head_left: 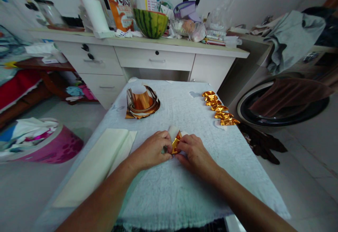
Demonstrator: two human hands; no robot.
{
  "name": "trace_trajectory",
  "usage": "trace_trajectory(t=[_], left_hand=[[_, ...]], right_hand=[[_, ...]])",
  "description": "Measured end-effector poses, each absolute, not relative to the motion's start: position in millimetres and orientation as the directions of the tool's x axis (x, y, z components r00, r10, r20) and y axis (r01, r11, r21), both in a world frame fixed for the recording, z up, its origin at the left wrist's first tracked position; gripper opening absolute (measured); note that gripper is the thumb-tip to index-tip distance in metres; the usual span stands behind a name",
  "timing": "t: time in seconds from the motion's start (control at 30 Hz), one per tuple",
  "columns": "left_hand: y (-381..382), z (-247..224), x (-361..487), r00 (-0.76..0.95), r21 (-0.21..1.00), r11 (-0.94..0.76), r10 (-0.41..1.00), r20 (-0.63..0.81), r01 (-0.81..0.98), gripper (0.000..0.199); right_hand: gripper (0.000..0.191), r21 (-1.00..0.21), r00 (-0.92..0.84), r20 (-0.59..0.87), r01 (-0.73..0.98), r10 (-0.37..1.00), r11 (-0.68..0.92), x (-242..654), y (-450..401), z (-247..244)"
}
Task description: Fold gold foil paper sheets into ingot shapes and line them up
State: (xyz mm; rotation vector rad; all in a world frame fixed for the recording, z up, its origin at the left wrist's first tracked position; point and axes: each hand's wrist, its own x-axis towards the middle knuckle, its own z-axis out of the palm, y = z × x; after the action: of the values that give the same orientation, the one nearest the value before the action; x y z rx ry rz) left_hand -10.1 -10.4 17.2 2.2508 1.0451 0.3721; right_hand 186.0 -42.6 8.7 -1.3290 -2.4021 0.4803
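Close together at the middle of the cloth-covered table (169,189), my two hands pinch one small piece of gold foil paper (175,143). My left hand (155,147) is closed on its left side, my right hand (195,152) on its right. A pale piece of paper (173,131) shows just behind the foil. Curled gold foil sheets (144,101) stand in a loose stack farther back on the left. Several folded gold foil pieces (220,108) lie in a slanting row at the back right. Folded cream paper (97,165) lies left of my left forearm.
Behind the table stands a white desk (155,56) bearing a watermelon half (150,22), an orange snack bag (120,5) and bagged items. A pink bin (60,144) full of waste stands on the left. A front-loading washing machine (245,101) with clothes hanging over it is at the right.
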Motion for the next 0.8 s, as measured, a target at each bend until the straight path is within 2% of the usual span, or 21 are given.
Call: trace_trajectory(t=[0.13, 0.4, 0.57, 0.8], left_hand=[[-10, 18, -10, 0.659, 0.649, -0.504, 0.752, 0.004, 0.571, 0.005], [-11, 17, -14, 0.628, 0.645, -0.469, 0.778, -0.021, 0.603, 0.006], [-10, 19, -15, 0.606, 0.62, -0.453, 0.794, -0.046, 0.641, 0.006], [-10, 20, -15, 0.621, 0.602, -0.478, 0.783, -0.038, 0.639, 0.013]], right_hand=[[0.019, -0.474, -0.408, 0.151, 0.769, 0.901, 0.428, 177, -51, 5], [0.011, -0.597, -0.303, 0.118, 0.739, 0.946, 0.311, 174, -50, -4], [0.007, -0.566, -0.29, 0.106, 0.769, 0.951, 0.297, 173, -43, -6], [0.008, -0.527, -0.177, 0.004, 0.836, 0.984, 0.153, 163, -39, 6]])
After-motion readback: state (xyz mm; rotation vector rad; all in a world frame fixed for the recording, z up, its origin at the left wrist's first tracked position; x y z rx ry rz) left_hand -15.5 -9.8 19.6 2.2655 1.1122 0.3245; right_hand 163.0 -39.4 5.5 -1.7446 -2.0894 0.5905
